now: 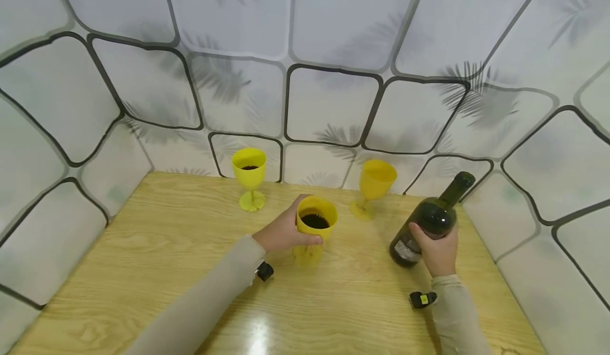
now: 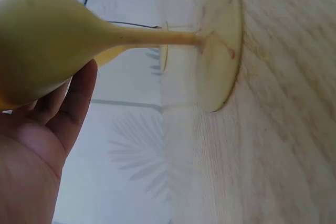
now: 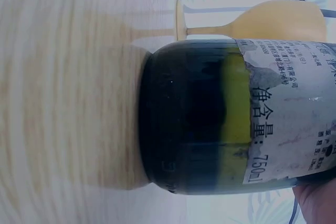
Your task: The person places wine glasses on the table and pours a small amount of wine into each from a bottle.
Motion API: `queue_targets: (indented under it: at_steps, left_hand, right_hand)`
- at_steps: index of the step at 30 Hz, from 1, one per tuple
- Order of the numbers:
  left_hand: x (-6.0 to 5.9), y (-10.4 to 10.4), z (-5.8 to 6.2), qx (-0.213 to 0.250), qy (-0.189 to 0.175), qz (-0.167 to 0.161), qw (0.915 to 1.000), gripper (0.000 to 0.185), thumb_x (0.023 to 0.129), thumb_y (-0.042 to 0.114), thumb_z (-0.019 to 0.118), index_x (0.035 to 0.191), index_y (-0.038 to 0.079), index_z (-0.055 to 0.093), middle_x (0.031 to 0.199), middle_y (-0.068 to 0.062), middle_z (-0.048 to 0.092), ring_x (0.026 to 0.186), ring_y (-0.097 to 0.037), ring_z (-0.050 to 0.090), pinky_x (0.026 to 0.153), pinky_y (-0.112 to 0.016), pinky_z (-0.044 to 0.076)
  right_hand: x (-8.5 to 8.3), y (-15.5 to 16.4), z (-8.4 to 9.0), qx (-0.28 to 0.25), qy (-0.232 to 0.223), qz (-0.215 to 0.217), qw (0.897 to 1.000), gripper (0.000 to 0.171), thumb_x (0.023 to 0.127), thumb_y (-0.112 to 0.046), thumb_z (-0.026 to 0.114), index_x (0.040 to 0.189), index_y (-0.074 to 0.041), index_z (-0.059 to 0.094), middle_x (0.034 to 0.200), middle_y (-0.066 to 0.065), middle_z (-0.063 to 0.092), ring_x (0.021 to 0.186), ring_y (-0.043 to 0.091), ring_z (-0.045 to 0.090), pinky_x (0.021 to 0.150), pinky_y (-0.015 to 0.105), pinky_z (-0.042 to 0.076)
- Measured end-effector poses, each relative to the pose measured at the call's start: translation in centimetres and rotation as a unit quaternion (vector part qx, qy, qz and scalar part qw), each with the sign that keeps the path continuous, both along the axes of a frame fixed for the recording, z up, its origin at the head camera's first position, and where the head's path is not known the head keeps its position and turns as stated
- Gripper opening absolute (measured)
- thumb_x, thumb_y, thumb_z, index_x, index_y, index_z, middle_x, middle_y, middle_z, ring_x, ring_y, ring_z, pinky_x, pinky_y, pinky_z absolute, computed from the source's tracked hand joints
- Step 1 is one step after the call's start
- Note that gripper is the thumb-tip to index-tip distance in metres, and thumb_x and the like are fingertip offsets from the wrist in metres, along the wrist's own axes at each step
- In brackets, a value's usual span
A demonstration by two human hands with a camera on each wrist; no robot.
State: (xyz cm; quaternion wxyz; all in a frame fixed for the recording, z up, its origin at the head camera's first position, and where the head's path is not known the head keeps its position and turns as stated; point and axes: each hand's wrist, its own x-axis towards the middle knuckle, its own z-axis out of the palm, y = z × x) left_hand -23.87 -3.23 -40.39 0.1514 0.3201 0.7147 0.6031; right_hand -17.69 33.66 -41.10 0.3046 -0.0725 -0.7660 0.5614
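In left grip (image 1: 288,233), goblet bowl (image 1: 318,230) (right grip (image 1: 439,249): bottle (image 1: 434,214)).

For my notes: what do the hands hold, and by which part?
Left hand: the middle goblet, by its bowl. Right hand: the bottle, by its upper body.

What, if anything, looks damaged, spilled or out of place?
The label on the bottle has a ragged, torn lower edge. Brownish marks, possibly drips, spot the foot of the goblet in the left hand.

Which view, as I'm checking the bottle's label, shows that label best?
The right wrist view: the label is large there, with "750ml" readable. The head view shows just a small, unreadable patch; the left wrist view shows none of it.
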Motion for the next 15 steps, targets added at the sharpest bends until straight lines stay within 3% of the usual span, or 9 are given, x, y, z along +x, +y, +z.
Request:
queue_targets:
  at_steps: [10, 15]
  left_hand:
    - [-2.4, 2.4, 0.4, -0.009, 0.013, 0.097, 0.9951, 0.092, 0.084, 0.033, 0.089, 0.153, 0.025, 0.028, 0.138, -0.001, 0.051, 0.118, -0.023, 0.058, 0.104, -0.046, 0.048]
    - [-3.4, 3.2, 0.3, 0.006, 0.02, 0.125, 0.992, 0.087, 0.087, 0.035, 0.085, 0.154, 0.025, 0.031, 0.138, -0.001, 0.052, 0.116, -0.022, 0.058, 0.101, -0.045, 0.051]
  right_hand:
    - [-0.2, -0.1, 0.1, 0.0, -0.001, 0.006, 1.0, 0.081, 0.082, 0.001, 0.082, 0.151, -0.013, 0.042, 0.127, -0.013, 0.055, 0.117, 0.006, 0.052, 0.1, 0.024, 0.04]
    - [-0.2, 0.0, 0.1, -0.001, 0.005, 0.006, 1.0, 0.078, 0.082, 0.001, 0.082, 0.149, -0.013, 0.044, 0.126, -0.013, 0.056, 0.116, 0.006, 0.053, 0.099, 0.023, 0.041]
